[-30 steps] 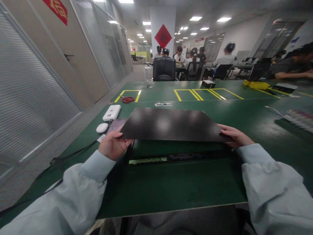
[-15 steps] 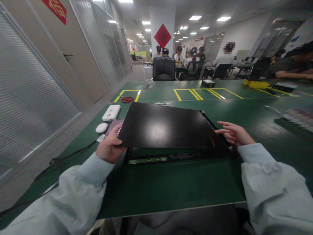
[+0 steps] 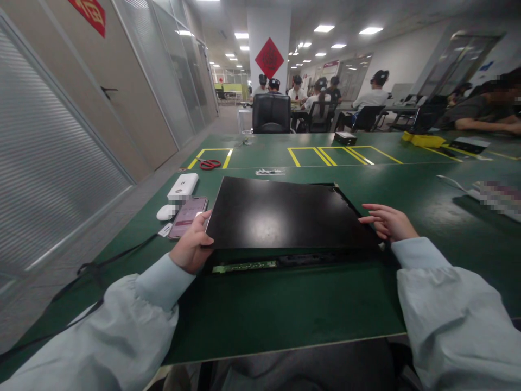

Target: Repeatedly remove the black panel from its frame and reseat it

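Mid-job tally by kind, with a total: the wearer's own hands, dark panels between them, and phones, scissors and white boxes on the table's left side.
Hands: 2 (left hand, right hand)
Dark panel: 1
Phone: 1
Red-handled scissors: 1
White box: 1
Total: 6

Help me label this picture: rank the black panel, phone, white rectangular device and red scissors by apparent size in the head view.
1. Black panel
2. Phone
3. White rectangular device
4. Red scissors (farther away)

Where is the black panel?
In the head view, the black panel is central, its left edge in the left hand, its right beside the right hand.
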A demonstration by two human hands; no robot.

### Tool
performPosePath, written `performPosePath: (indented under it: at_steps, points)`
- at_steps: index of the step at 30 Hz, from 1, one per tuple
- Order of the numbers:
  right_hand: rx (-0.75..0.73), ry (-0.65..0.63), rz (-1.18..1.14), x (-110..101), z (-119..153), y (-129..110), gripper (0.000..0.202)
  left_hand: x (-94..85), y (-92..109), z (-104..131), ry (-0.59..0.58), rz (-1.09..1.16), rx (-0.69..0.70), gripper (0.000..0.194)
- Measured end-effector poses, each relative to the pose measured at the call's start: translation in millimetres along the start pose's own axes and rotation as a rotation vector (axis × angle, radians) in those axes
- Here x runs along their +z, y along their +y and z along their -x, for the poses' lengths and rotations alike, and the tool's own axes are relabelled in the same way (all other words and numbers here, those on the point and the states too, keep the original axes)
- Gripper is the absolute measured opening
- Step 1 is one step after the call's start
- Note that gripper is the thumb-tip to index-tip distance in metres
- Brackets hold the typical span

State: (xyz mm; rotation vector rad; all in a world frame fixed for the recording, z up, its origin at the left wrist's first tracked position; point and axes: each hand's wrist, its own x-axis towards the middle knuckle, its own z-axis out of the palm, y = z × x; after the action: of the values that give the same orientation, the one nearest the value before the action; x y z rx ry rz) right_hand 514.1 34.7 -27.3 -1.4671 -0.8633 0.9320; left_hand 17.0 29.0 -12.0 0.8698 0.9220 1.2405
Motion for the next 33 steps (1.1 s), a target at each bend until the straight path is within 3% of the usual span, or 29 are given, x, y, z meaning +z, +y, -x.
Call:
performPosePath:
  at_steps: [5,10,20,33]
  points:
    - [-0.01,-0.038,0.001,-2,1,-1,0.034,7.3,0,2,0.007,-0.002,0.01,0.069]
    - [-0.035,0.014,-0.008,-2,1,-2,0.03,15.3,1,3,0.024,0.014,-0.006,0.071]
    - [-0.018,-0.013,-0.003,-8,-9,6,0.03,14.7,2,4,0.025,-0.016,-0.014,0.067]
    - [-0.174,0.05,0.088,3,5,6,0.023,16.3,2,3,0.02,0.017,-0.018,0.067]
